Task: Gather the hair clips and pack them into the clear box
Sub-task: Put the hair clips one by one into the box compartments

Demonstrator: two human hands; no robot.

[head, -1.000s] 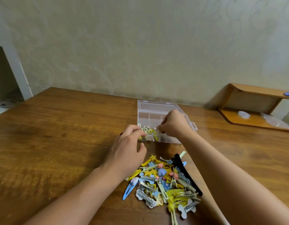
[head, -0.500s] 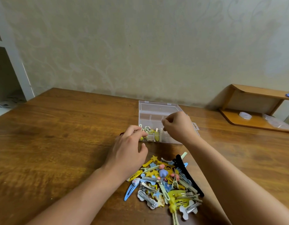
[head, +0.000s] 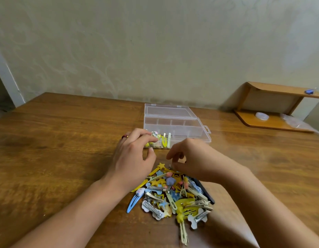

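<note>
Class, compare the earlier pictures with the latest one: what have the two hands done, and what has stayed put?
The right hand has drawn back from the clear box toward the pile of hair clips, fingers curled above its far edge; no clip visibly held. The left hand stays at the box's near-left corner. Box and pile have not moved.

Bare wooden table (head: 56,158) lies open to the left and right. In the middle, a pile of hair clips (head: 174,192) sits near the clear box (head: 173,122), both hands crowding the gap between.
</note>
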